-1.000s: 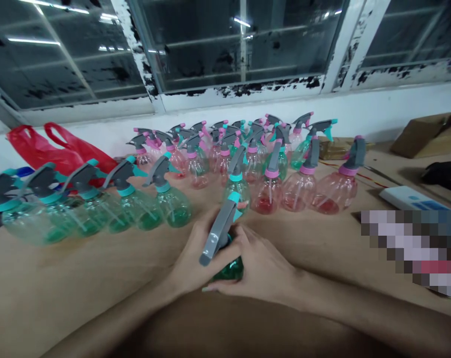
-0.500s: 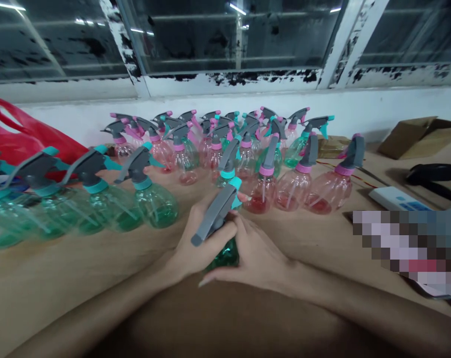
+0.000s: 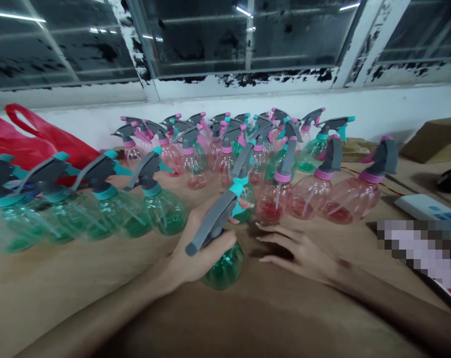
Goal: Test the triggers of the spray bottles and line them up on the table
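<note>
My left hand (image 3: 201,251) is wrapped around the neck of a green spray bottle (image 3: 224,268), whose grey sprayer head with a teal nozzle and trigger tilts up to the right. Part of the bottle's neck is hidden by my fingers. To the right, my right hand (image 3: 298,248) is apart from the bottle, palm down over the table, fingers spread and holding nothing. Just beyond it stands a pink spray bottle (image 3: 273,201) with a grey sprayer, and beside that another green spray bottle (image 3: 244,191) is partly covered by the held sprayer.
Several green spray bottles (image 3: 164,211) line the left side. A cluster of pink and green bottles (image 3: 193,169) fills the back by the wall. A red plastic bag (image 3: 50,141) lies back left. On the right are a cardboard box (image 3: 432,139) and a white box (image 3: 428,209).
My right hand has let go of the green spray bottle and moved right, fingers now spread. My left hand keeps hold of the bottle. The view has shifted slightly.
</note>
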`<action>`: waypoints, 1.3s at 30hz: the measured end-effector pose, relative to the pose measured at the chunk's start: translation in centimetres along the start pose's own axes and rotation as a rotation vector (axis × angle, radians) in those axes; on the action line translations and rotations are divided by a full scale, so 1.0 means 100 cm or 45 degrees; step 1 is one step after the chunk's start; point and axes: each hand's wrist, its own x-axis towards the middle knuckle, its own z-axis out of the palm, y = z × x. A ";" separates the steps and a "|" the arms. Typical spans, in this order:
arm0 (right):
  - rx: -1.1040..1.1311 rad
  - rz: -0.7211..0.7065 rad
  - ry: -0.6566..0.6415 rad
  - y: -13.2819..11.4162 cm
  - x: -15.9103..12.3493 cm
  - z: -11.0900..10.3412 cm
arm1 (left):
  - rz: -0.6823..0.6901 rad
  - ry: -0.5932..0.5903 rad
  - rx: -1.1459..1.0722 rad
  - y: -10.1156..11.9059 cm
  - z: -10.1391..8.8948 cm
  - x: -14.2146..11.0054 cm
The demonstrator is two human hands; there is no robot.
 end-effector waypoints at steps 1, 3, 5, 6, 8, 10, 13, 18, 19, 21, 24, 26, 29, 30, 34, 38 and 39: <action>0.000 0.008 -0.005 0.002 -0.001 0.001 | 0.026 -0.036 -0.052 0.001 -0.001 0.001; 0.005 0.022 -0.010 0.005 -0.002 0.003 | 0.057 -0.074 -0.139 0.002 -0.001 0.001; 0.007 0.038 -0.012 0.006 -0.003 0.005 | 0.040 -0.064 -0.126 0.001 -0.001 0.002; 0.008 0.046 -0.009 0.006 -0.003 0.006 | 0.027 -0.058 -0.114 0.000 0.000 0.001; 0.011 0.060 0.002 0.006 -0.003 0.007 | 0.004 -0.055 -0.107 -0.002 0.001 0.000; 0.012 0.069 0.010 0.006 -0.004 0.008 | 0.009 -0.044 -0.122 -0.002 0.001 -0.001; -0.010 0.075 -0.001 0.008 -0.005 0.010 | 0.059 -0.009 -0.144 -0.001 0.001 -0.001; -0.032 0.087 -0.034 0.011 -0.007 0.010 | 0.076 -0.037 -0.181 0.001 0.000 0.001; -0.028 0.085 -0.033 0.011 -0.008 0.010 | 0.066 -0.052 -0.187 0.001 0.000 0.002; -0.023 0.081 -0.035 0.011 -0.008 0.010 | 0.057 -0.068 -0.192 0.000 0.000 0.002; -0.021 0.081 -0.022 0.010 -0.008 0.010 | 0.079 -0.053 -0.168 -0.001 0.001 0.001; -0.025 0.085 -0.016 0.009 -0.008 0.010 | 0.081 -0.044 -0.144 -0.002 0.001 0.000; -0.035 0.086 -0.025 0.008 -0.007 0.009 | 0.044 -0.048 -0.125 -0.003 0.002 -0.001; -0.035 0.083 -0.026 0.008 -0.007 0.009 | 0.032 -0.052 -0.126 -0.003 0.002 -0.001; -0.039 0.065 -0.027 0.009 -0.008 0.009 | 0.034 -0.065 -0.175 -0.001 0.001 0.001; -0.059 0.082 -0.032 0.006 -0.007 0.008 | 0.024 -0.058 -0.165 0.002 -0.002 0.001; -0.059 0.100 -0.029 0.005 -0.007 0.007 | -0.010 -0.051 -0.123 0.003 -0.002 0.001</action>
